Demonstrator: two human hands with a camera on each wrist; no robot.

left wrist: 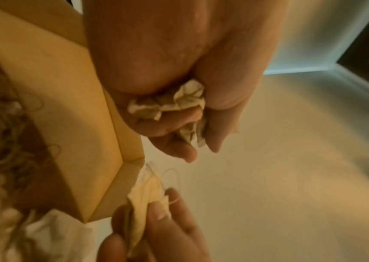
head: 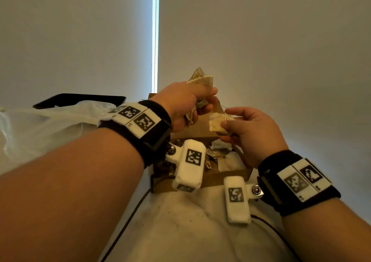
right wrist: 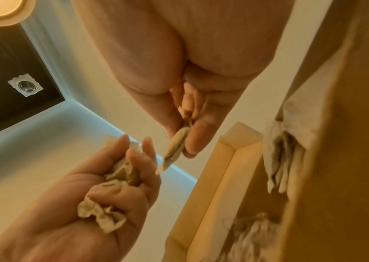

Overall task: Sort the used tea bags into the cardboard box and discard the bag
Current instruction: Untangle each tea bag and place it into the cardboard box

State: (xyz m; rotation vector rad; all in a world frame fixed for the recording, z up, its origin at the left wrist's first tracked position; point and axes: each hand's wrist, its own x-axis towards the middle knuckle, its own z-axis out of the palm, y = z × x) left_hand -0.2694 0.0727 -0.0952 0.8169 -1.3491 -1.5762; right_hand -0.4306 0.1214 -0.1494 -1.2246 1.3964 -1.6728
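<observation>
My left hand [head: 207, 101] grips a crumpled wad of pale paper [head: 201, 79] above the open cardboard box [head: 198, 130]; whether the wad is tea bags or the bag I cannot tell. Just to its right, my right hand [head: 224, 125] pinches one flat used tea bag [head: 215, 124] between thumb and fingers, its string trailing. The left wrist view shows the wad [left wrist: 179, 102] in my curled fingers and the tea bag [left wrist: 143, 200] below. In the right wrist view the tea bag [right wrist: 175, 148] hangs beside the box wall [right wrist: 212, 177]. Several tea bags [head: 219, 151] lie inside the box.
A black bin [head: 80, 98] with a clear plastic liner [head: 40, 125] stands at the left, against the wall. A dark cable [head: 128, 219] runs along the white surface near me. The box sits close to the wall behind it.
</observation>
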